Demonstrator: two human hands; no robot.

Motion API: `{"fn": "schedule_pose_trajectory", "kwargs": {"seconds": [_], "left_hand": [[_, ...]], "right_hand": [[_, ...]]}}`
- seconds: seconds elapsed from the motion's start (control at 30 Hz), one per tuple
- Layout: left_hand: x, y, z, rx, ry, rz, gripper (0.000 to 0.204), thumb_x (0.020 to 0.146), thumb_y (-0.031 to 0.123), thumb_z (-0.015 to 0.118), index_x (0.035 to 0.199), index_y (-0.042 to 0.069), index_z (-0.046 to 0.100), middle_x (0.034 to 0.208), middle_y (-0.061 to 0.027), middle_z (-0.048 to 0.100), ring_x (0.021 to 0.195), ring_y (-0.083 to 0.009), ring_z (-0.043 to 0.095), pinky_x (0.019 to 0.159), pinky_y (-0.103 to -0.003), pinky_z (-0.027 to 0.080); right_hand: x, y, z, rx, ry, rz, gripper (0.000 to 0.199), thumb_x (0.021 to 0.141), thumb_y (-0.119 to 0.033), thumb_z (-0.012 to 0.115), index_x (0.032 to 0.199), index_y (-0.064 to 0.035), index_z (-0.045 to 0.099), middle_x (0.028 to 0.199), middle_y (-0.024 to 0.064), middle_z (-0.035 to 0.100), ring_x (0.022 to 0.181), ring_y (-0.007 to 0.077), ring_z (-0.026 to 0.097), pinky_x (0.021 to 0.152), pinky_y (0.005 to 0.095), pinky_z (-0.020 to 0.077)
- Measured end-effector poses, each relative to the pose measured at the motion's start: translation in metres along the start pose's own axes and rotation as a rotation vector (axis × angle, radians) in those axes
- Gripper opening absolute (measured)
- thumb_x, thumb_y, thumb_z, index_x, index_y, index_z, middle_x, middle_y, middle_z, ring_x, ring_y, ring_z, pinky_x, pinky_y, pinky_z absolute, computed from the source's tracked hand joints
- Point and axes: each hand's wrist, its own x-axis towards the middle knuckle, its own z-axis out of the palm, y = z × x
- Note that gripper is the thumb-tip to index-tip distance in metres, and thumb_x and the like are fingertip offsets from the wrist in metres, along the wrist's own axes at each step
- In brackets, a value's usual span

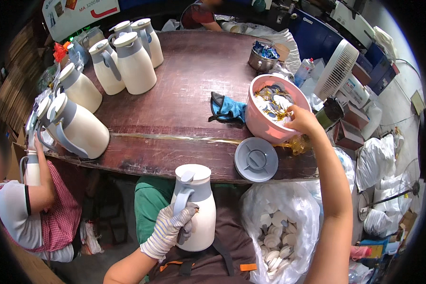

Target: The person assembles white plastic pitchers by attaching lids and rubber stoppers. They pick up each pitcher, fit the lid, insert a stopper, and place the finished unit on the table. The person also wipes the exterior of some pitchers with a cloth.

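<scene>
My left hand [171, 229], in a striped knit glove with grey fingertips, grips the grey handle of a cream vacuum jug [202, 225]. The jug stands upright at my lap, its cream lid on. My bare right hand [302, 120] reaches over the near right rim of a pink bucket [256, 118]. Its fingers are curled together at the small white and grey discs with gold strings [275, 102] inside; what they pinch is too small to make out. In front of the bucket, a round grey lid [256, 159] lies at the table's near edge.
More cream jugs [136, 66] stand on the left of the brown table [189, 80]. A blue cloth [228, 110] lies beside the bucket; a metal pot [261, 61] is behind. A plastic bag of white discs [279, 236] sits right of my lap. Co-workers sit left [38, 208] and across [197, 16].
</scene>
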Motion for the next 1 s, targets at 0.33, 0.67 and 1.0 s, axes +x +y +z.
{"fn": "schedule_pose_trajectory", "kwargs": {"seconds": [0.33, 0.67, 1.0], "left_hand": [[0.002, 0.003, -0.005, -0.049, 0.010, 0.046, 0.023, 0.088, 0.024, 0.069, 0.097, 0.004, 0.063, 0.058, 0.0001, 0.053, 0.044, -0.0097, 0.049, 0.037, -0.024, 0.038], [0.000, 0.004, -0.006, -0.050, -0.020, 0.062, 0.023, 0.088, 0.026, 0.068, 0.096, 0.005, 0.063, 0.059, 0.0004, 0.053, 0.047, -0.0099, 0.051, 0.040, -0.024, 0.040], [0.009, -0.003, -0.023, -0.224, -0.075, 0.034, 0.055, 0.095, 0.055, 0.046, 0.103, 0.003, 0.061, 0.073, -0.0058, 0.063, 0.059, -0.0133, 0.059, 0.057, -0.025, 0.050]], "right_hand": [[0.003, -0.017, -0.005, -0.026, -0.041, 0.093, 0.058, 0.062, -0.016, 0.074, 0.118, -0.0091, 0.062, 0.109, 0.0177, 0.067, 0.102, 0.0323, 0.064, 0.087, 0.0385, 0.0501], [-0.011, 0.000, -0.021, 0.408, 0.427, 0.069, 0.031, 0.082, -0.018, 0.060, 0.107, -0.0017, 0.068, 0.097, 0.0171, 0.070, 0.084, 0.0273, 0.068, 0.074, 0.0363, 0.0533], [-0.070, -0.074, 0.009, 1.091, 0.577, 0.025, 0.026, 0.087, -0.013, 0.063, 0.110, -0.0004, 0.060, 0.090, 0.0049, 0.064, 0.075, 0.0098, 0.060, 0.055, 0.0234, 0.0491]]}}
